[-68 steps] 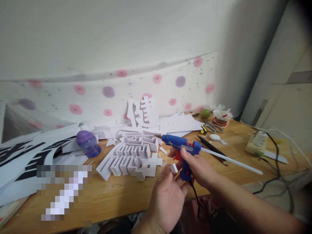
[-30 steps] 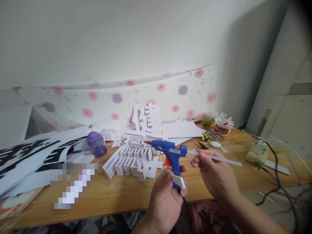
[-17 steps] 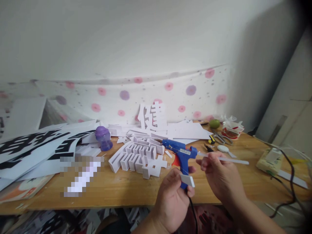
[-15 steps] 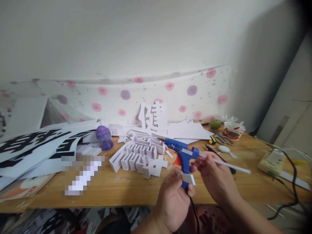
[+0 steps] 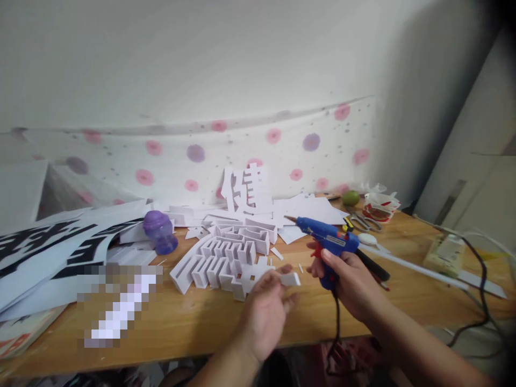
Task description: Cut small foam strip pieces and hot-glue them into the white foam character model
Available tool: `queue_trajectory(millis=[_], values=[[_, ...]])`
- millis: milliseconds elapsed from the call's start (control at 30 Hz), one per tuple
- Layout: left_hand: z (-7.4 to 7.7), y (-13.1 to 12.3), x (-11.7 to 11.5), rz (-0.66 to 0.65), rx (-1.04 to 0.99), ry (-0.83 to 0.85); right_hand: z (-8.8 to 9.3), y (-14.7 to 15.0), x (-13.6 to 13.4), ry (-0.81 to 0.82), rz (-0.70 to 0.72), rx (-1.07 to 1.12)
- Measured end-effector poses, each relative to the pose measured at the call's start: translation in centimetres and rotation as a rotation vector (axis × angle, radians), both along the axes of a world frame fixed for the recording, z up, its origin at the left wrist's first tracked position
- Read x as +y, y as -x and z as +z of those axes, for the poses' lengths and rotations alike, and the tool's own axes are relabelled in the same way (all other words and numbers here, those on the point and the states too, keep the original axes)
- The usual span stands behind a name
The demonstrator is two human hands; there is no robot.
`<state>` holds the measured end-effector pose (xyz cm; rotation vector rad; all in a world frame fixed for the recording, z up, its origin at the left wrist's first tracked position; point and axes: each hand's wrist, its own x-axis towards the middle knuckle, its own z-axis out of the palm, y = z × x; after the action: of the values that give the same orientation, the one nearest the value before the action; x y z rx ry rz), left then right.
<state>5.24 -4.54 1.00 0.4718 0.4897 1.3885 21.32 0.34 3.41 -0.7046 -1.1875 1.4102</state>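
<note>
My right hand (image 5: 350, 279) grips a blue hot glue gun (image 5: 327, 241) by its handle, nozzle pointing left over the wooden table (image 5: 193, 322). A long white glue stick (image 5: 415, 267) juts out of the gun's back to the right. My left hand (image 5: 266, 312) pinches a small white foam piece (image 5: 290, 279) between its fingertips, just left of the gun. In front of it lies a white foam character with raised walls (image 5: 223, 258). Another white cut-out character (image 5: 245, 188) stands against the back cloth.
A purple bottle (image 5: 159, 231) sits left of the foam work, beside black-and-white printed sheets (image 5: 52, 252). White paper scraps (image 5: 310, 209), scissors (image 5: 360, 219), a green fruit (image 5: 350, 197), a red-white wrapper (image 5: 379, 204) and a power strip (image 5: 441, 252) with cables lie to the right.
The glue gun passed from my left hand to my right hand, which had been pushing the stick in. My left hand now holds only the small foam piece.
</note>
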Motion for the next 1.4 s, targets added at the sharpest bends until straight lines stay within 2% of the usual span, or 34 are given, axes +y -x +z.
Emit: queue_trajectory(millis=[167, 267, 367, 500, 600, 700, 767, 867, 1033, 1200, 1300, 1400], values=[[2.9, 4.1, 4.0, 0.076, 0.129, -0.101, 0.2, -0.6, 0.6, 0.026, -0.086, -0.062], [4.6, 5.6, 6.3, 0.168, 0.298, -0.154, 0.1, -0.5, 0.6, 0.08, -0.109, -0.136], [5.4, 6.5, 8.2, 0.215, 0.454, -0.226, -0.2, -0.5, 0.8, 0.082, -0.081, -0.177], [4.6, 7.5, 9.4, 0.249, 0.581, -0.315, -1.0, -0.7, 1.3, 0.052, -0.073, -0.297], [3.4, 8.5, 9.6, 0.299, 0.703, -0.39, -1.4, -0.7, 1.6, -0.062, -0.072, -0.442], [2.4, 9.4, 9.6, 0.31, 0.739, -0.406, -1.0, -0.2, 1.9, -0.176, -0.03, -0.549], [2.1, 9.7, 9.6, 0.291, 0.737, -0.405, -0.6, 0.2, 2.0, -0.165, -0.022, -0.616], [2.1, 9.7, 9.6, 0.262, 0.728, -0.398, -0.2, 0.8, 1.9, -0.123, -0.016, -0.699], [2.3, 9.3, 9.6, 0.247, 0.659, -0.35, -0.5, 1.8, 1.3, -0.02, -0.181, -0.685], [2.4, 9.1, 9.6, 0.217, 0.579, -0.303, -0.4, 2.2, 0.9, -0.005, -0.231, -0.716], [2.3, 9.2, 9.6, 0.215, 0.579, -0.297, -0.5, 1.7, 1.3, -0.038, -0.223, -0.741], [2.2, 9.2, 9.6, 0.19, 0.577, -0.303, -0.5, 1.3, 1.8, -0.101, -0.146, -0.731]])
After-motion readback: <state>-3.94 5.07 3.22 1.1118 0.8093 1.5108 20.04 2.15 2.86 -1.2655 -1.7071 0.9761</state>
